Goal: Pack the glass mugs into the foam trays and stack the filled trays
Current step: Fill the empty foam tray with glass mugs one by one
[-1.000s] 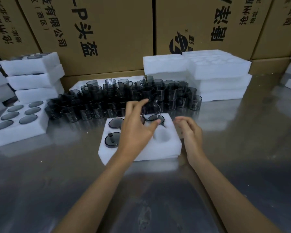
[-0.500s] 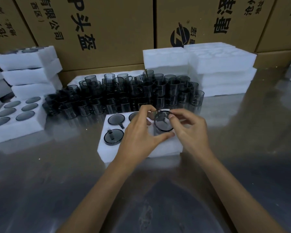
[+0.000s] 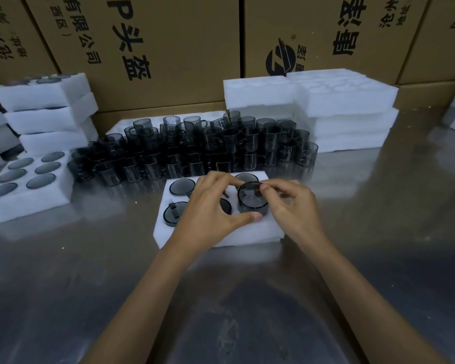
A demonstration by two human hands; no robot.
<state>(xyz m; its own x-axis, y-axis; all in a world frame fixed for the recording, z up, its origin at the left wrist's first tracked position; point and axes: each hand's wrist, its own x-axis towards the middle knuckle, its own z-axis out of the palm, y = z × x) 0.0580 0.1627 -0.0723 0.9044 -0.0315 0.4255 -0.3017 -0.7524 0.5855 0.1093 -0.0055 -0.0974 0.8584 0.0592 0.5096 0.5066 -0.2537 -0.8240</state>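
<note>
A person's two bare hands hold one smoky dark glass mug [image 3: 252, 198] over the white six-pocket foam tray [image 3: 247, 232] at the centre of a shiny metal table [image 3: 378, 232]. The left hand [image 3: 208, 208] curls thumb and fingers around the mug; the right hand [image 3: 292, 206] pinches its rim. The mug sits partly in the tray's near-right pocket, at about 4 o'clock. Four pockets already hold mugs. It likely still needs pressing down level. More loose dark glass mugs [image 3: 195, 151] crowd at 12 o'clock.
</note>
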